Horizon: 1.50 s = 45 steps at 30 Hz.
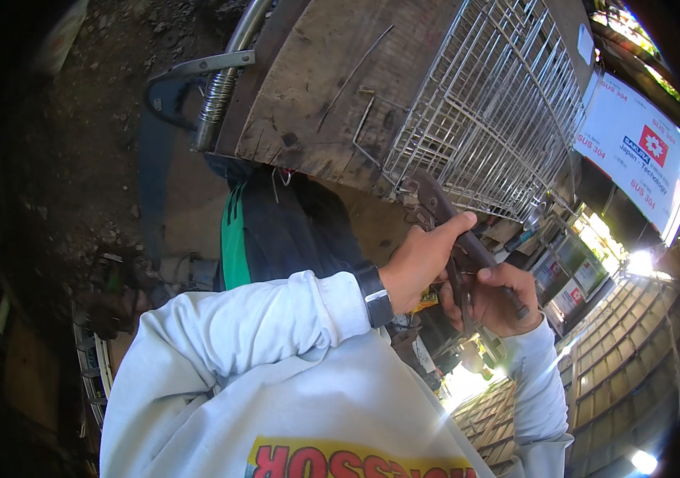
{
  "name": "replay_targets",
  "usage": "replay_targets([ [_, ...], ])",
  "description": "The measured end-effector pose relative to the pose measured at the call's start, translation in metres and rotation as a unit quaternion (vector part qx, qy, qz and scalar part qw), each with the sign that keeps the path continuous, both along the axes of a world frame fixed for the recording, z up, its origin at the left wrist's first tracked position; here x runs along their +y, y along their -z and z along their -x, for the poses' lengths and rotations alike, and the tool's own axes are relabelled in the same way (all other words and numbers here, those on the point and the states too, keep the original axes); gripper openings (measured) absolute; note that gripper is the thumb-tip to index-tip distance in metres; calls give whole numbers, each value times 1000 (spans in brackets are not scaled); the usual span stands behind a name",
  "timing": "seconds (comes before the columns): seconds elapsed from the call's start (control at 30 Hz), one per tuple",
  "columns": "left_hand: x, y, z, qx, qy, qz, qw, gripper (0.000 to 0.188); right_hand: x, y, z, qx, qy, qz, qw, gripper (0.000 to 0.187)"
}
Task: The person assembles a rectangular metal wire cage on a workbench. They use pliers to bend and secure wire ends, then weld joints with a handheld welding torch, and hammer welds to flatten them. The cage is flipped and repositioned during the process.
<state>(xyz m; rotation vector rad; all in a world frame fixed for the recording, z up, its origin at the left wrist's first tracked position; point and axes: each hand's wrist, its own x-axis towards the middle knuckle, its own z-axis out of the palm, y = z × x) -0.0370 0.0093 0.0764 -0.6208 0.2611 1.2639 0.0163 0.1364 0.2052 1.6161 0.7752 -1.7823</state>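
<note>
Both of my hands are on a rusty brown two-handled cutter point(471, 243), held in front of my chest. My left hand point(418, 263), with a dark watch on its wrist, grips it close to the head, thumb along the upper handle. My right hand point(507, 299) is closed around the lower ends of the handles. The cutter's head lies by the near corner of a shiny wire rack point(483, 103), and I cannot tell whether they touch. That rack rests on a worn wooden board point(308, 88). A bent piece of wire point(365, 131) lies beside the rack.
At the board's left edge is a metal tube wrapped in coils point(216, 103), with a dark curved handle on a flat bar point(196, 65) by it. Dark cloth with a green stripe point(276, 231) hangs below the board. A printed white sign point(634, 151) stands at right.
</note>
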Motion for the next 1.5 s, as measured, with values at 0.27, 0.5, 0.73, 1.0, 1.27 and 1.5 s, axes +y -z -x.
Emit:
replay_targets([
  [0.27,-10,9,-30,143,116,112,976,48,-68,27,-66,39,-46,-124,990,45],
  [0.5,-27,25,-50,240,136,92,957,50,-107,49,-101,-18,36,-116,992,35],
  [0.73,-30,16,-77,362,128,102,918,40,-98,51,-104,-33,-10,-95,995,41],
  [1.0,-29,9,-69,251,129,141,949,30,-109,54,-102,-10,6,-163,987,42],
  [1.27,-21,0,-40,154,157,84,972,17,-115,48,-184,205,82,-56,974,41],
  [1.5,-11,-7,-52,144,145,107,973,40,-147,50,-187,142,19,-242,960,41],
])
